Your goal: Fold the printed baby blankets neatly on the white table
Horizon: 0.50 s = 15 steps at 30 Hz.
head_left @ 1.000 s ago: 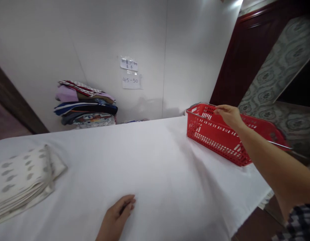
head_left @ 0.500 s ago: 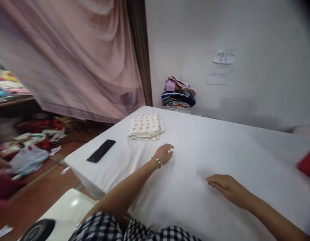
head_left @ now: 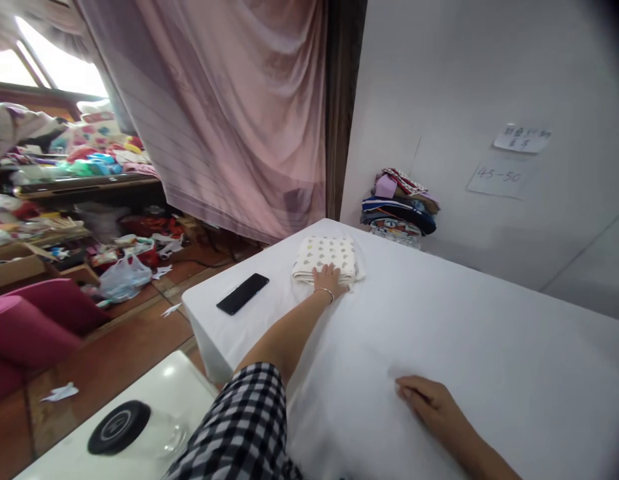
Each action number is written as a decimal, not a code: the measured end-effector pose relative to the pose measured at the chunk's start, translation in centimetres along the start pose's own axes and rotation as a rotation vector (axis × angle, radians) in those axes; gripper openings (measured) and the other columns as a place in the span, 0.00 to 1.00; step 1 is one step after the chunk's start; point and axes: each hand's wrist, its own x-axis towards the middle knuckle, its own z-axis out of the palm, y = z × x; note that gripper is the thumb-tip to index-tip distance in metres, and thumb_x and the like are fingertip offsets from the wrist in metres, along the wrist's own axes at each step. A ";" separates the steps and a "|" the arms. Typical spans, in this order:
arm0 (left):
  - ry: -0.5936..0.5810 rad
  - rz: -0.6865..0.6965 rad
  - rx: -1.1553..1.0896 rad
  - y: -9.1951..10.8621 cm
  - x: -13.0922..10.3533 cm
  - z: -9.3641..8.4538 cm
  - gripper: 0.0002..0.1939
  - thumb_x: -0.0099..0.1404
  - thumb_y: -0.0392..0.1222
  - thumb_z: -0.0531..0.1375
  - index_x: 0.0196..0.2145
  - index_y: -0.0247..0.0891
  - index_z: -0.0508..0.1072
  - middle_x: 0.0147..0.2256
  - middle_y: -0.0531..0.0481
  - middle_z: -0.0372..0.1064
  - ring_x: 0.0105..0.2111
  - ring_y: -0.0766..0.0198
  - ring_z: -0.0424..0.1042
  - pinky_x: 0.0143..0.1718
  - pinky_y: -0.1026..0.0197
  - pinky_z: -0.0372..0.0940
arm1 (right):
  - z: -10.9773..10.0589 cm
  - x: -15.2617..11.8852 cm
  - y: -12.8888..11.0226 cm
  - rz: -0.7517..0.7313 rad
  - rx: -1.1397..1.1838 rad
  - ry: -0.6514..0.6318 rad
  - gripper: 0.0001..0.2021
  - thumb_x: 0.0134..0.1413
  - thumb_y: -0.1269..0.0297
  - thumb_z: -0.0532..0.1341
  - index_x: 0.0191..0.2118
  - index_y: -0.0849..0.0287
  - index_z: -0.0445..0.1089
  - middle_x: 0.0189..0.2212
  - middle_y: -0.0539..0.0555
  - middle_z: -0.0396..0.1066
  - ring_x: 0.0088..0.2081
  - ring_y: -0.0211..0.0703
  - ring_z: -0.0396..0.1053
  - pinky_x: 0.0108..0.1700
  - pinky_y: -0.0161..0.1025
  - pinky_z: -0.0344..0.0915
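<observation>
We judge the step in hand as taking hold of the folded cloth (head_left: 325, 251), which lies near the far left corner of the white table (head_left: 464, 313), near the phone (head_left: 243, 294). We see the left hand (head_left: 331, 280) with its fingers spread over the cloth's near edge; its thumb is hidden, so we cannot tell whether it grips. The right hand (head_left: 430, 400) is loosely closed, nothing visible in it. To us, lifting the cloth calls for a thumb beneath its layers.
</observation>
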 end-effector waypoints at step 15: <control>0.292 0.110 -0.426 6.8 -2.9 -8.8 0.20 0.68 0.53 0.45 0.40 0.36 0.67 0.38 0.43 0.70 0.40 0.58 0.69 0.38 0.61 0.60 | -1.7 1.7 1.8 0.173 0.672 0.196 0.21 0.53 0.45 0.55 0.48 0.51 0.69 0.39 0.55 0.74 0.35 0.47 0.72 0.41 0.49 0.68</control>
